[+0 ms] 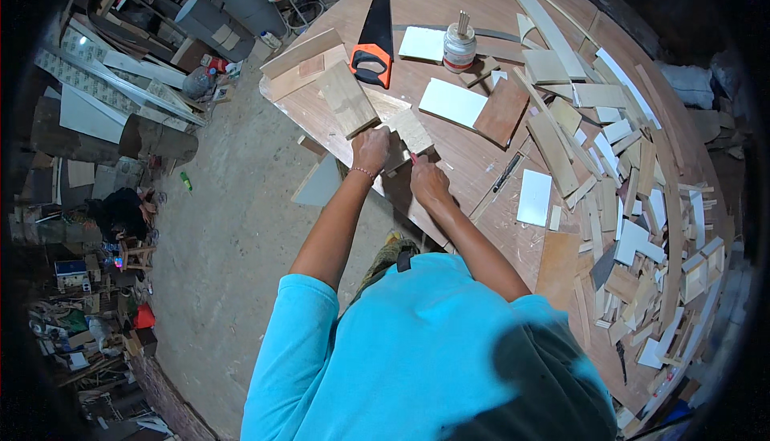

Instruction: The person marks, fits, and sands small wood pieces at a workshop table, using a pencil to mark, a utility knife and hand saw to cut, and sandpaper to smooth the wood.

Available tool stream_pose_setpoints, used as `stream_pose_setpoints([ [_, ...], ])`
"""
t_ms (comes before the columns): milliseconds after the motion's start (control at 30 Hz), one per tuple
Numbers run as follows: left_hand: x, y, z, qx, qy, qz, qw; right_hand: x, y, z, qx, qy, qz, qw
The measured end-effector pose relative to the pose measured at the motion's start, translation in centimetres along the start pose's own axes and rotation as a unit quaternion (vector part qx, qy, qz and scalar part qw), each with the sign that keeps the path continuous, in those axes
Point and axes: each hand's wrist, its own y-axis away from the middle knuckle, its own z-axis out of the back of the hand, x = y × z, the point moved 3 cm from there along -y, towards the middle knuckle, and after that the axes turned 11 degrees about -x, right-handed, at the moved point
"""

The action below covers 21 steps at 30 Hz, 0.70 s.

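My left hand (370, 149) is closed on a light wood piece at the near-left edge of the plywood table (449, 16), against the lower end of a tan board (345, 96). My right hand (429, 180) is closed on a slim red tool (414, 158), too small to identify, held at a pale, rough board (409, 132). The black-bladed handsaw with an orange handle (374, 56) lies just beyond. A jar with sticks (459, 46) stands to its right, among white and brown panels (451, 100).
Offcuts (626, 281) pile along the table's right side, with a pen-like black tool (505, 172) nearer the middle. A wooden tray-like piece (289, 56) sits at the far-left corner. On the concrete floor's left are grey cylinders (216, 28), leaning panels (92, 108) and assorted clutter (88, 321).
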Motion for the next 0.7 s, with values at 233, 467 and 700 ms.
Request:
stream_pose_setpoints([
  [233,0.1,-0.2,0.2,0.003,0.005,0.002,1.0,0.6,-0.6,0.3,0.002,0.004,-0.018,1.0],
  [467,0.5,-0.1,-0.1,-0.011,0.009,-0.012,1.0,1.2,-0.4,1.4,0.016,0.018,0.001,1.0],
  [700,0.6,0.1,-0.7,-0.023,0.014,-0.018,0.999,1.4,-0.4,1.5,0.001,0.021,0.016,1.0],
])
